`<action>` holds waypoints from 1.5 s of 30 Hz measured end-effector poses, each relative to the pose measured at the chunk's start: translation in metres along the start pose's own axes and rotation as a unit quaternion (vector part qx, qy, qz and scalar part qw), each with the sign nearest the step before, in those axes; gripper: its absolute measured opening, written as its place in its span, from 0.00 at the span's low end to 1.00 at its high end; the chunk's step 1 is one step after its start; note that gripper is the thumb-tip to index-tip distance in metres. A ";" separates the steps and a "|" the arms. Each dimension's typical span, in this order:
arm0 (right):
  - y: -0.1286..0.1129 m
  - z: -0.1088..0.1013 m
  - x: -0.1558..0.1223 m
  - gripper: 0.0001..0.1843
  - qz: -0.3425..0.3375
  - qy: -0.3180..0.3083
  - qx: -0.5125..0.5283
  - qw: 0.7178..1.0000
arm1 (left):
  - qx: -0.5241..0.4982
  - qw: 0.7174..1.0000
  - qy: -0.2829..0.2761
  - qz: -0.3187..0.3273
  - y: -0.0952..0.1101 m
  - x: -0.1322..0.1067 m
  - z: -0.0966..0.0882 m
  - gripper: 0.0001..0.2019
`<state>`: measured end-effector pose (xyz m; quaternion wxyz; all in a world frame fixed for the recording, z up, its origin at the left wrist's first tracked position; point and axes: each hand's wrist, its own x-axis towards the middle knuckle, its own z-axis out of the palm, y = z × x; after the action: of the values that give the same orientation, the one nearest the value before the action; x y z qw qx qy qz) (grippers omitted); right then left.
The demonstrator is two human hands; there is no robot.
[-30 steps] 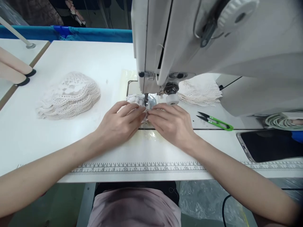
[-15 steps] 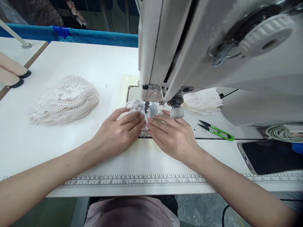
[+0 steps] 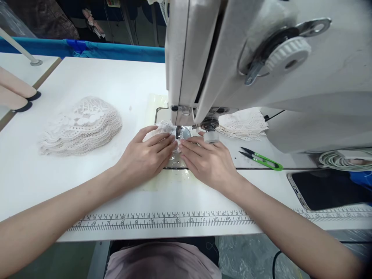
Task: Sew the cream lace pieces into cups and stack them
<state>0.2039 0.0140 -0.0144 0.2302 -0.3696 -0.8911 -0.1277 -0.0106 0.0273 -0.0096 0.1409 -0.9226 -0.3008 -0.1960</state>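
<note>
A small piece of white lace point(image 3: 165, 127) lies under the presser foot point(image 3: 178, 132) of a sewing machine. My left hand point(image 3: 149, 157) rests flat on this lace, its fingers stretched toward the foot and covering much of the piece. From the other side, my right hand point(image 3: 210, 162) lays its outstretched fingertips at the lace's near right edge. Both hands are open, and their fingertips almost meet just in front of the foot. The right thumb is partly hidden behind the machine's white knob point(image 3: 211, 136).
Layered lace pieces point(image 3: 83, 128) are piled at left, with more lace point(image 3: 244, 124) behind the needle area at right. Green thread snips point(image 3: 266, 161), a phone point(image 3: 328, 189) and a coiled cable point(image 3: 344, 159) lie rightward. A ruler strip point(image 3: 162, 221) runs along the front edge.
The camera view has shifted slightly, so the machine appears a little farther left. The lace seems to have fed a little under the foot, while both hands keep nearly the same pose.
</note>
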 end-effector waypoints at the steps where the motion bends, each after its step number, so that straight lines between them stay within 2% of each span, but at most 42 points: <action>1: 0.001 0.001 0.000 0.13 -0.002 0.000 -0.003 1.000 | 0.000 1.000 0.000 -0.003 -0.001 0.000 0.000 0.13; 8: 0.002 0.000 -0.001 0.13 -0.013 0.002 -0.022 1.000 | -0.013 1.000 -0.001 0.002 0.007 -0.005 -0.008 0.12; 12: 0.001 -0.001 -0.001 0.13 -0.013 -0.007 -0.023 1.000 | -0.038 0.999 -0.002 -0.019 0.010 -0.007 -0.010 0.13; 19: 0.002 0.001 0.000 0.13 -0.008 -0.013 -0.016 1.000 | -0.013 1.000 -0.002 -0.001 0.006 -0.005 -0.008 0.11; 26: 0.003 0.004 0.003 0.15 -0.006 -0.005 -0.053 0.999 | -0.013 0.999 0.027 -0.013 0.004 0.000 -0.002 0.12; 38: 0.005 0.005 0.005 0.14 -0.009 0.017 -0.055 0.998 | -0.013 0.999 0.015 -0.025 0.005 -0.004 -0.002 0.13; 45: 0.005 0.005 0.004 0.16 -0.001 -0.003 -0.067 0.998 | -0.016 0.999 0.004 -0.033 -0.001 -0.001 0.001 0.14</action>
<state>0.2037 0.0220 -0.0165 0.2019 -0.3835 -0.8818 -0.1862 -0.0119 0.0278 -0.0112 0.1204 -0.9135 -0.3273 -0.2096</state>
